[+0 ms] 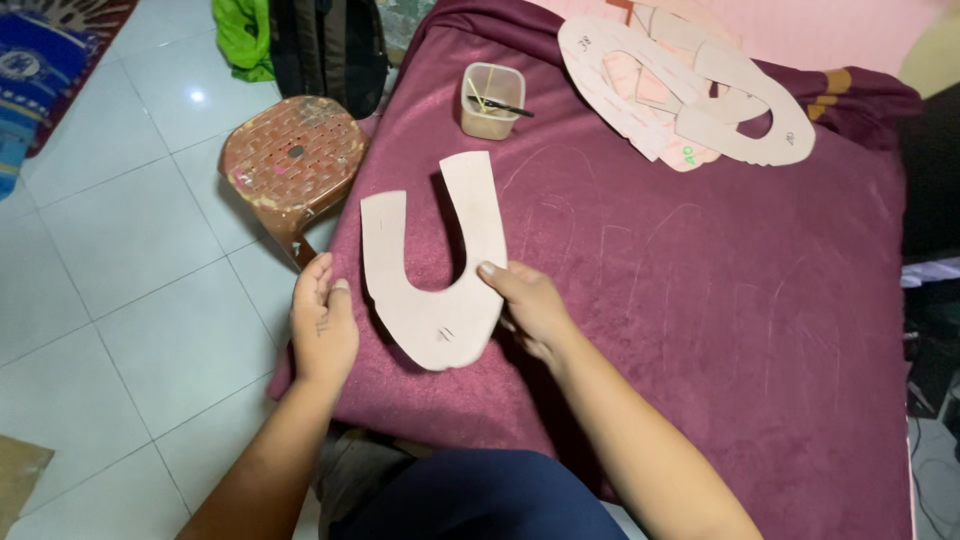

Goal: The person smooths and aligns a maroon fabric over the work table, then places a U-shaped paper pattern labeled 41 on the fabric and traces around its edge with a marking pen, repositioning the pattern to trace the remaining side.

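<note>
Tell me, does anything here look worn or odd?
The brown plastic stool beside the maroon cloth looks battered, its top blotched with pale and pink stains. The U-shaped card under the right hand lies flat and whole.
</note>
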